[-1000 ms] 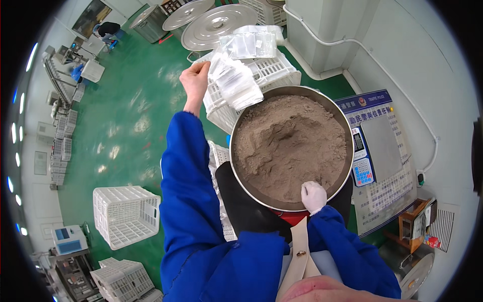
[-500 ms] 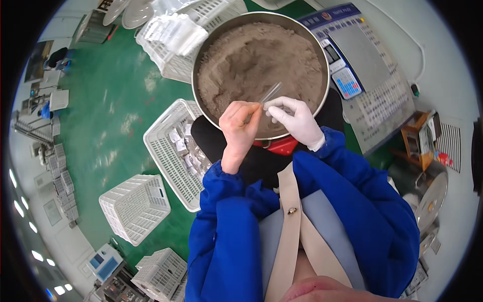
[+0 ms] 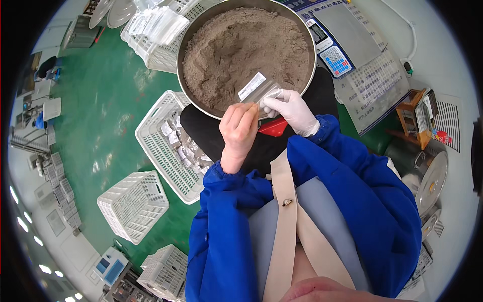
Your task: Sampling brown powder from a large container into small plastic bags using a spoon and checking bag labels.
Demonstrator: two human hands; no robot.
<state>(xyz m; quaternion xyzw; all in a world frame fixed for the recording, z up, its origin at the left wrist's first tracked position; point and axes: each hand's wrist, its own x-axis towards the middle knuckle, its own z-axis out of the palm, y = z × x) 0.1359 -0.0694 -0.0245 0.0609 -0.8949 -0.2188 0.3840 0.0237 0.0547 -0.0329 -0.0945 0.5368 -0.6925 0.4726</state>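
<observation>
A small clear plastic bag with a white label (image 3: 253,86) is held between my two hands, over the near rim of a large round metal basin (image 3: 183,75). My bare left hand (image 3: 238,132) pinches one side of its edge. My right hand (image 3: 293,111), in a white glove, pinches the other side. Grey-brown powder (image 3: 241,48) fills the basin, hollowed in the middle. Whether the bag holds anything, I cannot make out.
A white crate (image 3: 146,131) of small labelled packets stands left of my lap. Further left is another white crate (image 3: 132,206). Behind the basin, a crate carries a stack of flat bags (image 3: 162,24). A digital scale (image 3: 336,60) sits to the right.
The bag has turned from edge-on so its labelled face now shows. The basin and scale appear higher in the picture, as the view has shifted. Both hands still pinch the bag.
</observation>
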